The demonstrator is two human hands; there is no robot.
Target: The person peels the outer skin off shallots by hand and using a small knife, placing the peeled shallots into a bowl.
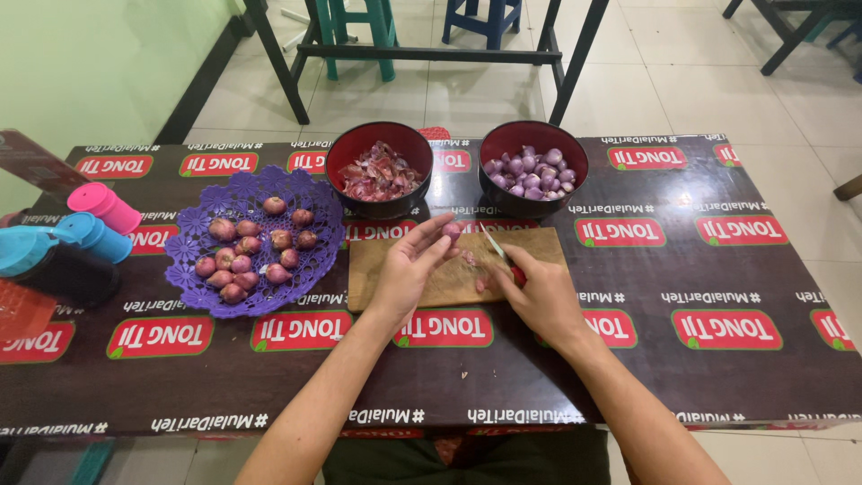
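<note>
Red oval labels line your table (718, 269); left hand (409, 269) pinches a shallot (452, 230), right hand (539, 296) half-hides the gripped knife (496, 244).

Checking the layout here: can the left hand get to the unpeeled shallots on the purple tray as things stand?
Probably yes. The left hand, holding a shallot, is beside the purple tray, and nothing stands between them on the table.

Two bowls (379, 171) close behind cutting board (395, 278)
</note>
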